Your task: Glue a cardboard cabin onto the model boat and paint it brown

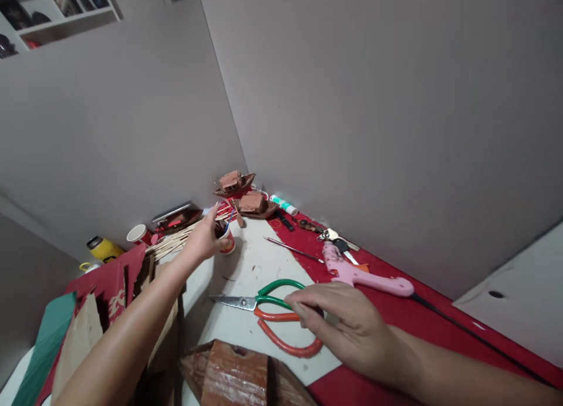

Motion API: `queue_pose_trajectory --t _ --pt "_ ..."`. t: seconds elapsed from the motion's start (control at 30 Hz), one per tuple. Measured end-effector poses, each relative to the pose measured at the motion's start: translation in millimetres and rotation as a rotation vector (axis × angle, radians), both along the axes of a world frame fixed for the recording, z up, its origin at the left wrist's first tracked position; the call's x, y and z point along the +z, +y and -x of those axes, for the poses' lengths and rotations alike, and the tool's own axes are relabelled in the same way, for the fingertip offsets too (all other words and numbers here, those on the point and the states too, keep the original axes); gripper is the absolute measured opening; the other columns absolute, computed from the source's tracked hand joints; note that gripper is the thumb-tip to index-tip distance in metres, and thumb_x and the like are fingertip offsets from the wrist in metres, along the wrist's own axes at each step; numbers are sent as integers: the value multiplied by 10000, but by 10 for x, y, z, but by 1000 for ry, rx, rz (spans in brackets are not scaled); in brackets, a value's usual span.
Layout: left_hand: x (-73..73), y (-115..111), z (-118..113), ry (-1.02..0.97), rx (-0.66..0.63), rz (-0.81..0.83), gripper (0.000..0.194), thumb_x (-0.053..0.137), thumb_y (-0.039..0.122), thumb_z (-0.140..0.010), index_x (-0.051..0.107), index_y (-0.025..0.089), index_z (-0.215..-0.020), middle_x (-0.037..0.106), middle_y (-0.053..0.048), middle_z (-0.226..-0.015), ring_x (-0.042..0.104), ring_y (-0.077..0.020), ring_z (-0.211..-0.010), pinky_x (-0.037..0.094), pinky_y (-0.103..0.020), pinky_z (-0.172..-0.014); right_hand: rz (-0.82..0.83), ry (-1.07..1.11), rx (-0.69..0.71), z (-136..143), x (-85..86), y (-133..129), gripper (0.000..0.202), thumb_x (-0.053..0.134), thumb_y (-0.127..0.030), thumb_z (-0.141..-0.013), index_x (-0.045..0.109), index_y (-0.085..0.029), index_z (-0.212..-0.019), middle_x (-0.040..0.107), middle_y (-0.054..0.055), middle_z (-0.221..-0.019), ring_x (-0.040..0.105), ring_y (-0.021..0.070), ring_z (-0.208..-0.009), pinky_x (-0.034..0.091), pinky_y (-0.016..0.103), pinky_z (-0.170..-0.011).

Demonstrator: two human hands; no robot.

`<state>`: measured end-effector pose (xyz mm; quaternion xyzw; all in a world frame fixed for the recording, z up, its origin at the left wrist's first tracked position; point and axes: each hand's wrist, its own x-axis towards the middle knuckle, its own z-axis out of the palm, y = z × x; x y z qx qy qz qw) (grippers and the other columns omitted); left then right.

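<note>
My left hand (206,236) reaches to the far side of the table, its thumb and fingers curled about a small red paper cup (228,246). Thin dark and blue pieces poke out of the cup. My right hand (352,324) is closed in a pinch over the handles of the scissors (275,315); whatever sits between its fingertips is hidden. The scissors, with green and orange handles, lie with their blades pointing left. Nearest to me is a glossy brown model boat (237,374) with a curved roof, cut off by the lower edge.
Two smaller model boats (253,205) stand in the corner. A pink glue gun (373,280) with a black cord, keys (341,242) and a thin metal rod (294,249) lie right. Leftward are wooden sticks (173,242), cardboard sheets (81,335), a white-lined cup (139,234) and a yellow bottle (104,249).
</note>
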<state>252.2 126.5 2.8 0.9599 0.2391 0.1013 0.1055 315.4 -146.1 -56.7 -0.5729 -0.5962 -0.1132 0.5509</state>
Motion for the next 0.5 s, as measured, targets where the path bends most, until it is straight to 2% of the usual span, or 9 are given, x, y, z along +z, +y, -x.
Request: queue_pose_trajectory --t 0.13,0.23,0.37,0.5 --pt "-90 153 -279 -3 16 -17 942 723 285 -673 260 157 -1483 603 -190 -1273 623 -302 -1057 474 -372 -844 47 -8 19 -13 11 -20 258 460 -235 -964 680 -203 -834 716 42 -682 668 147 -591 508 233 -541" --pt "-160 184 -360 -8 6 -30 902 708 303 -700 268 168 -1475 612 -192 -1264 628 -304 -1046 475 -376 -833 64 -7 44 -18 5 -16 235 464 -193 -952 660 -203 -823 720 35 -682 676 144 -586 506 229 -536" --pt "-147 147 -260 -23 -11 -43 917 712 351 -706 271 139 -1481 573 -231 -1303 583 -349 -1130 457 -430 -898 87 -52 31 -34 0 -14 220 471 -164 -941 622 -221 -791 727 30 -690 693 150 -593 500 222 -505" --pt "17 96 24 -47 -48 -44 955 740 400 -684 291 106 -1474 470 -236 -1416 491 -347 -1255 420 -428 -989 66 -49 17 -44 8 -34 164 493 -160 -924 616 -261 -884 731 -2 -697 696 144 -575 541 214 -543"
